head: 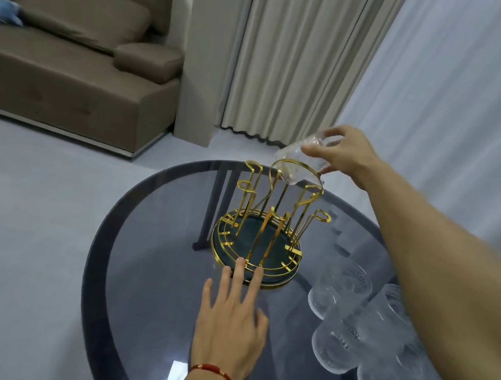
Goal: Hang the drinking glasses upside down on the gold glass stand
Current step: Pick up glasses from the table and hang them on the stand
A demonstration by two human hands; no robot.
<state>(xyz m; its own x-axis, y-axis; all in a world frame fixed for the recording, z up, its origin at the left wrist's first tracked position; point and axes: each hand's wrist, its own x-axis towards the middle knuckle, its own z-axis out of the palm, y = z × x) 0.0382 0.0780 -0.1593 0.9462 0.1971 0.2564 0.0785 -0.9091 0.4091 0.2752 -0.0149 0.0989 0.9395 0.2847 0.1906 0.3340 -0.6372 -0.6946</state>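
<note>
Glass (pixel 299 159), clamped in the right hand (pixel 343 154) right of centre, should tip fully mouth-down over a prong; left hand (pixel 232 316), fingers spread, steadies the stand (pixel 264 237).

right hand (pixel 342 156) tilting glass (pixel 302 161), gold stand (pixel 270 228)

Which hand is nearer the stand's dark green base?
Left. The left hand lies flat with fingertips touching the dark green base; the right hand holds a glass above the stand's top.
</note>
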